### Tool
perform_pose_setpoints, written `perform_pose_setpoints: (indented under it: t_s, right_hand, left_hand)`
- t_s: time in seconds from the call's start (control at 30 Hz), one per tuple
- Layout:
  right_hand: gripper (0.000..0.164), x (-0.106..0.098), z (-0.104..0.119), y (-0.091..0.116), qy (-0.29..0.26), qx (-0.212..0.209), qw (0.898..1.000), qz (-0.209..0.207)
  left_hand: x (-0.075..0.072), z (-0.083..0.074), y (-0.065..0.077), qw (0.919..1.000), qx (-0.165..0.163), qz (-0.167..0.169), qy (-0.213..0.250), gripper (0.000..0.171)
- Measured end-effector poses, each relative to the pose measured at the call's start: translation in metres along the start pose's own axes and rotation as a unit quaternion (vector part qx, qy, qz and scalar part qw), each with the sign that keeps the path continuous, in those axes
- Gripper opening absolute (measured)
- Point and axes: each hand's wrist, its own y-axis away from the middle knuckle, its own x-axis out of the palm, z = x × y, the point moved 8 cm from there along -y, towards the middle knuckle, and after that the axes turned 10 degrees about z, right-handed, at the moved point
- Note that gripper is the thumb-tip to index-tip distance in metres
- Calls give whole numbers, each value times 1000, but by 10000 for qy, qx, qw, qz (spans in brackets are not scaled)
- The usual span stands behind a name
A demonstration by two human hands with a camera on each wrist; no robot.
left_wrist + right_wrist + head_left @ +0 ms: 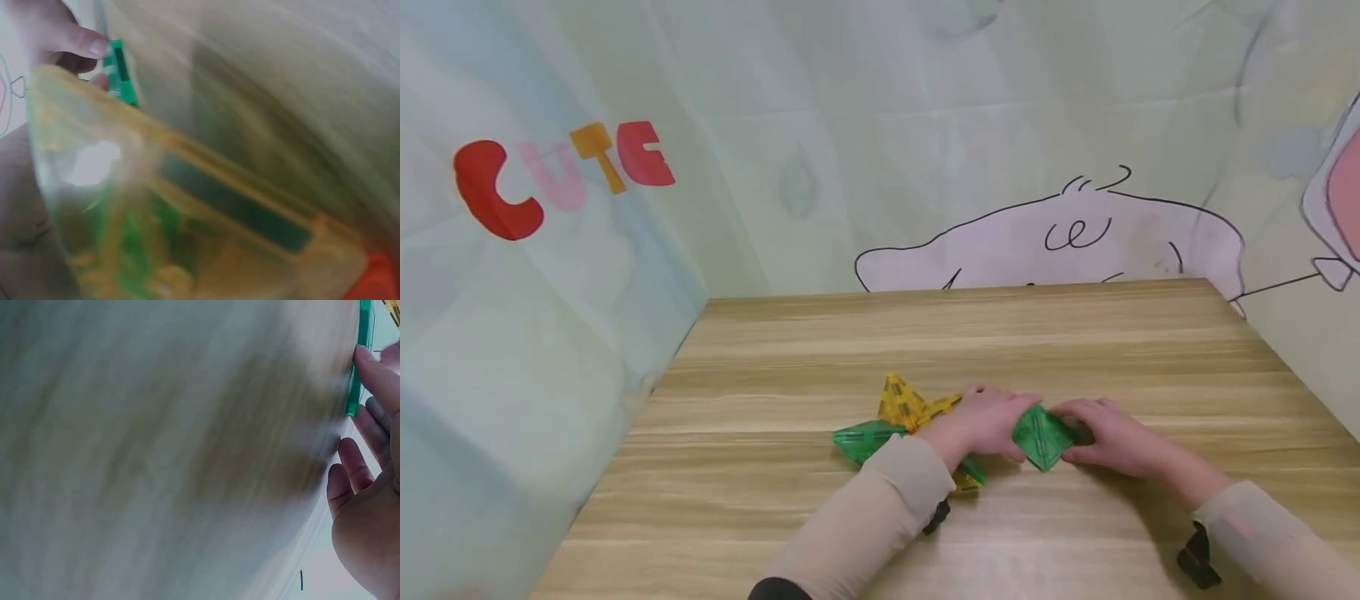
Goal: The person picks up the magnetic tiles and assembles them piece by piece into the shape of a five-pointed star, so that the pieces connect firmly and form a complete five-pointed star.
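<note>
Both hands hold a small green piece (1043,437), diamond-shaped and made of translucent magnetic tiles, just above the table. My left hand (988,421) grips its left side. On its right side, the thumb and fingers of my right hand (1116,437) pinch the edge. Under and behind the left forearm lies a star-like build with yellow tiles (901,404) and green tiles (867,439), partly hidden by the sleeve. A yellow tile (206,200) fills the left wrist view up close, with a red bit (375,281) at its corner. The green edge (356,381) shows at right in the right wrist view.
The wood-grain table (820,333) runs back to a printed cloth backdrop (850,125) with cartoon drawings and coloured letters. Dark straps (1198,558) hang at the wrists below the beige sleeves (865,521).
</note>
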Motion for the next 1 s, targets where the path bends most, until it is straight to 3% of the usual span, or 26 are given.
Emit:
perform_pose_setpoints:
  t_s: [0.17,0.4,0.57,0.83,1.0]
  right_hand:
    - [58,1,-4,-1,15,129,9999,-5]
    - [58,2,-5,-1,-74,137,9998,-82]
    - [57,4,-4,0,-695,67,9975,-60]
    - [47,8,-7,0,-2372,217,9712,-106]
    - [47,11,-11,0,-3245,309,9446,-394]
  left_hand:
    - [6,2,-2,9999,-32,14,-135,80]
    - [6,2,-5,9987,-196,-248,-403,70]
    - [6,2,-5,9982,-292,-305,-415,69]
    - [8,3,-4,9985,-293,-268,-387,71]
    - [8,4,-4,9988,-234,-315,-281,76]
